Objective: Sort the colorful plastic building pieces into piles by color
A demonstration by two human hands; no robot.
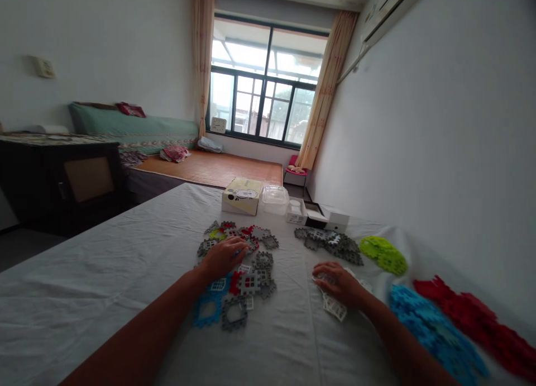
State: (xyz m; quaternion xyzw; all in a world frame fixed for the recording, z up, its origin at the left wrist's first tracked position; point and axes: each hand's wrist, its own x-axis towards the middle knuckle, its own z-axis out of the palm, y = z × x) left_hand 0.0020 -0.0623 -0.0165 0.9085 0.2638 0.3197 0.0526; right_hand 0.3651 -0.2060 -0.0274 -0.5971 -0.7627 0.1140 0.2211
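Note:
My left hand (226, 255) reaches over a mixed heap of toothed plastic building pieces, its fingers stretched out and apart over the pieces. Around it lie grey pieces (234, 313), a blue square frame (208, 310), red pieces (235, 284) and small white window pieces (218, 284). My right hand (341, 284) is low over a group of white lattice window pieces (335, 308). Its thumb and fingers are curled about the edge of a white window piece. The palm hides part of that group.
Grey pieces (335, 243), lime-green pieces (383, 253), blue pieces (431, 330) and red pieces (473, 319) form separate piles at right. At the back stand a yellow-white box (242, 198), a clear plastic tub (274, 199) and small open boxes (314, 214). A white cloth (125, 274) covers the table.

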